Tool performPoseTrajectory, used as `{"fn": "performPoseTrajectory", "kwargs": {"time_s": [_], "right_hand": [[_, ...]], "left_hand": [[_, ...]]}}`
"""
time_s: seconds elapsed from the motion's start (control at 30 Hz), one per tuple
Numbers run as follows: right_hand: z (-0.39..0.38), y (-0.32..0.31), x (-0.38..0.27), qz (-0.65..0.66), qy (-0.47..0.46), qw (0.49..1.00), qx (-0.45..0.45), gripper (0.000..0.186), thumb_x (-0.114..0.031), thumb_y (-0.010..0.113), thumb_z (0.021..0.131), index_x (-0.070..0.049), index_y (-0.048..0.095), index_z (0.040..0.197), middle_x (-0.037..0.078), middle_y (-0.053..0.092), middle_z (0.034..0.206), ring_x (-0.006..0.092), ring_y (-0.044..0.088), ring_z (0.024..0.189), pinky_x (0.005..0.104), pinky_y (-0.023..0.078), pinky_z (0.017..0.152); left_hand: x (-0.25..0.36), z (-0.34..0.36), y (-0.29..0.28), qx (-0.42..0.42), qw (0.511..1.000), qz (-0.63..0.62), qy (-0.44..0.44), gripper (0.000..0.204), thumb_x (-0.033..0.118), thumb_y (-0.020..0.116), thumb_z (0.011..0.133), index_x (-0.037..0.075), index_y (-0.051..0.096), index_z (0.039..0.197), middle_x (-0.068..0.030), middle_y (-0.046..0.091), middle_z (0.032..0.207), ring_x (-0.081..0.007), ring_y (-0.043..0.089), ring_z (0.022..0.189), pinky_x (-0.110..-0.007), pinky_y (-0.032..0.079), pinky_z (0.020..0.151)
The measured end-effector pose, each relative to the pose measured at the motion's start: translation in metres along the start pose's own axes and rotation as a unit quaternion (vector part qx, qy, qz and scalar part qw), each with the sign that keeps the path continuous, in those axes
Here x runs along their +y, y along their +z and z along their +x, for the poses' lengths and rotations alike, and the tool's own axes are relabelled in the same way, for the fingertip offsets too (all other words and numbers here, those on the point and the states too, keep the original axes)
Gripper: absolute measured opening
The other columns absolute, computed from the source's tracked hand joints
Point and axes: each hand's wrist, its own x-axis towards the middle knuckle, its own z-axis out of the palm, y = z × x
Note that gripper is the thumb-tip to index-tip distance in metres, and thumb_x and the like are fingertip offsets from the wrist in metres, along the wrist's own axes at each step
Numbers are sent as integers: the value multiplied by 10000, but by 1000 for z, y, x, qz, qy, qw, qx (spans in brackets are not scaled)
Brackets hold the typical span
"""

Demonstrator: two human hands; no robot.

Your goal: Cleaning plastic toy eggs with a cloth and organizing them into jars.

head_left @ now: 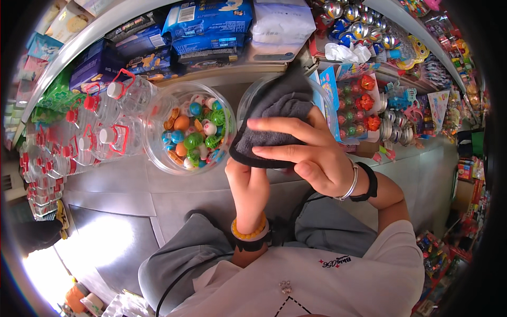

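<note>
- Dark grey cloth, soft and blurred along its far flap, is held to the right of a clear round tub of toys, the landmark here.
- Right hand: its fingers, partly spread, grasp the cloth from above.
- Left hand: its fingers disappear under the cloth's near edge, so whether they clench something cannot be told.
- Just right of the toy tub, beneath the cloth in this view, a second clear tub shows only part of its rim; its contents are hidden.
- Left of the toy tub stand clear bottles with red handles; beyond it are shelved blue packages.
- Progress, as a judgement: handling or wiping with the cloth seems under way, not finished, since both hands are at it. No completed result shows, and how much remains cannot be told.
</note>
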Motion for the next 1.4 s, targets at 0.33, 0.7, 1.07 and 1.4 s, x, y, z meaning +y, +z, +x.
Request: {"fn": "performPoseTrajectory", "kwargs": {"time_s": [0.33, 0.7, 1.07, 1.4], "right_hand": [[16, -12, -5, -128, 47, 991, 5, 343, -231, 720, 596, -129, 640, 913, -22, 617, 904, 186, 514, 871, 319, 361, 721], [9, 11, 16, 390, 80, 913, -94, 289, -112, 557, 788, -28, 576, 1064, 108, 599, 1050, 246, 568, 987, 314, 434, 845], [14, 24, -6, 477, 103, 859, 154, 277, -122, 492, 865, -32, 543, 1122, 84, 580, 1113, 162, 520, 1059, 276, 388, 915], [2, -69, 26, 293, 125, 927, 200, 252, -123, 425, 872, 3, 549, 1051, 86, 596, 1011, 149, 567, 924, 277, 494, 747]], "left_hand": [[6, 7, -3, -71, 997, 22, 38, 123, -29, 462, 742, -40, 578, 780, -108, 582, 622, -194, 568, 551, -276, 421, 515], [12, -15, -2, -8, 986, 127, 104, 187, 69, 417, 843, -47, 545, 774, -29, 517, 619, -74, 456, 559, -202, 341, 479], [23, -16, -10, 9, 935, 254, 247, 370, 198, 430, 892, -140, 474, 1035, -129, 538, 703, -132, 493, 547, -215, 369, 452], [24, 23, -54, 213, 937, 263, 88, 244, 159, 492, 879, -42, 579, 772, -42, 557, 678, -73, 494, 624, -250, 413, 583]]}}
